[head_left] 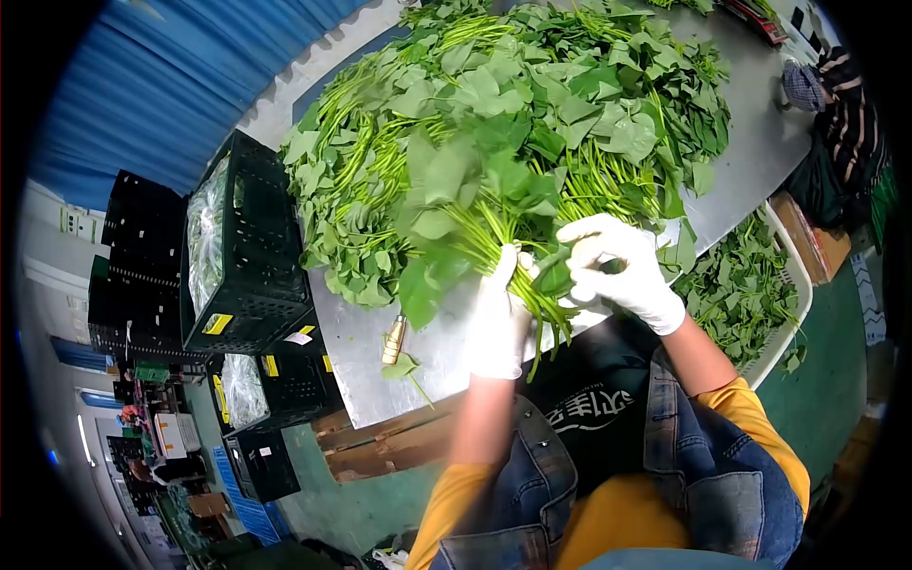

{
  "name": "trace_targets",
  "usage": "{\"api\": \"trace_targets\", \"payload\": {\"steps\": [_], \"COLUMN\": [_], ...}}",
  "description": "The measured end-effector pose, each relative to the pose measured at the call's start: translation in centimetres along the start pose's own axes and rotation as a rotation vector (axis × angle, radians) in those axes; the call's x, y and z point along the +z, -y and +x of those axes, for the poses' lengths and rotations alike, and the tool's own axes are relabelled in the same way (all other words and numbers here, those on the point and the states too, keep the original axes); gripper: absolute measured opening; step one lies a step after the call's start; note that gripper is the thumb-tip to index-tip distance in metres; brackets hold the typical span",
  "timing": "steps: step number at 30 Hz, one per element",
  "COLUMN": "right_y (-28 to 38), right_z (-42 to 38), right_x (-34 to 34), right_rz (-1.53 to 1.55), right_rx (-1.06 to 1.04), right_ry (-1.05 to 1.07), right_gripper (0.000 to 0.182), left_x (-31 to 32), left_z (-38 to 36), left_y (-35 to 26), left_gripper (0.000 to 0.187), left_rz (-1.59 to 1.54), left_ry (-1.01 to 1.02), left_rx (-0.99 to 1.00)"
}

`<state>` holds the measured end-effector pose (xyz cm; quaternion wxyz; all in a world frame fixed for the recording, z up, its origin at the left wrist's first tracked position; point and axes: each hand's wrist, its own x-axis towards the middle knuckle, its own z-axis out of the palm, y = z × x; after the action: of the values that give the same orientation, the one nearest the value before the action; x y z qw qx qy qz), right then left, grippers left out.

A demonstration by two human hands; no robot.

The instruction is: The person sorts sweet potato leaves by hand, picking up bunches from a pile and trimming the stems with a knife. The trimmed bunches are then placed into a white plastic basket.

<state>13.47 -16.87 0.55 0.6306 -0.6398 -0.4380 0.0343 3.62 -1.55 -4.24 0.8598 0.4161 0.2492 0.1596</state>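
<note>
My left hand point(500, 318), in a white glove, is wrapped round the stems of a bunch of leafy greens point(475, 214). The leaves fan up and away from me, and the cut stem ends stick out below the fist. Just to the right, my gloved right hand point(622, 271) is curled, thumb and fingers bent together beside the bunch. A loose leaf lies by its fingertips, and whether they pinch it I cannot make out. Beyond both hands a large heap of the same greens point(370, 180) covers the metal table point(356, 318).
A wooden-handled tool point(393, 340) and a stray leaf point(399, 366) lie on the table's near left. Dark crates point(256, 256) with plastic-wrapped contents are stacked at left. At right, a white basket point(803, 285) holds more greens. Another person's striped clothing point(850, 114) shows at far right.
</note>
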Motion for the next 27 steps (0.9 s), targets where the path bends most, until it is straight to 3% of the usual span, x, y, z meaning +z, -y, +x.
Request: {"api": "trace_targets", "payload": {"steps": [1, 3, 4, 5, 7, 9, 11, 13, 15, 17, 19, 20, 21, 23, 25, 26, 27], "right_y": [0.1, 0.2, 0.3, 0.3, 0.1, 0.8, 0.9, 0.4, 0.0, 1.2, 1.8, 2.1, 2.4, 3.0, 4.7, 2.8, 1.0], "right_z": [0.0, 0.1, 0.1, 0.1, 0.0, 0.5, 0.7, 0.4, -0.1, 0.0, -0.6, -0.6, -0.7, -2.7, -3.7, -5.8, -6.7], "right_x": [0.0, 0.1, 0.2, 0.4, 1.2, 1.1, 1.0, 0.5, 0.3, -0.4, -0.5, -0.5, -0.4, 1.6, 2.4, 0.7, -1.8], "right_rz": [-0.018, -0.054, -0.062, -0.070, 0.016, 0.286, 0.298, 0.019, 0.129, -0.027, -0.048, -0.018, 0.015, 0.334, 0.179, 0.144, 0.145], "right_rx": [-0.077, -0.032, -0.002, 0.027, 0.057, 0.442, 0.419, 0.293, 0.302, 0.269, 0.371, 0.400, 0.428, 0.286, 0.220, 0.137, -0.055], "right_ry": [0.064, 0.215, 0.263, 0.311, 0.260, 0.364, 0.373, 0.483, 0.481, 0.554, 0.558, 0.557, 0.559, 0.916, 1.016, 0.715, 0.411], "right_gripper": [0.013, 0.013, 0.013, 0.012, 0.012, 0.010, 0.008, 0.006, 0.006, 0.006, 0.006, 0.006, 0.007, 0.011, 0.012, 0.011, 0.012], "left_x": [0.1, 1.2, 5.3, 4.9, 3.1, 2.5, 3.6, 3.2, 3.1, 3.3, 3.6, 3.8, 3.9, 4.0, 2.2, 1.8, 4.1], "left_z": [-0.1, -0.9, -3.5, -3.3, -2.3, -2.3, -2.4, -2.2, -2.4, -2.6, -2.8, -2.5, -2.5, -2.7, -0.7, -1.0, -2.8], "left_y": [-0.3, -1.4, -3.9, -3.7, -3.0, -2.6, -2.3, -1.6, -1.3, -1.3, -1.4, -0.4, -0.2, 0.0, 0.1, -1.5, -4.2], "left_gripper": [0.016, 0.017, 0.019, 0.019, 0.018, 0.018, 0.018, 0.016, 0.016, 0.019, 0.023, 0.024, 0.024, 0.025, 0.018, 0.020, 0.028], "left_rz": [0.000, -0.029, 0.050, 0.050, 0.187, 0.166, -0.158, -0.161, -0.055, -0.047, -0.022, -0.015, -0.015, -0.214, 0.532, 0.811, 0.732], "left_ry": [-0.002, 0.025, -0.030, -0.028, 0.008, 0.130, 0.066, 0.126, 0.165, 0.192, 0.207, 0.075, 0.083, 0.159, 0.096, 0.065, -0.064], "left_rx": [0.001, -0.174, -0.157, -0.158, -0.136, -0.148, -0.117, -0.113, -0.133, -0.199, -0.285, -0.203, -0.210, -0.228, 0.029, 0.169, 0.320]}}
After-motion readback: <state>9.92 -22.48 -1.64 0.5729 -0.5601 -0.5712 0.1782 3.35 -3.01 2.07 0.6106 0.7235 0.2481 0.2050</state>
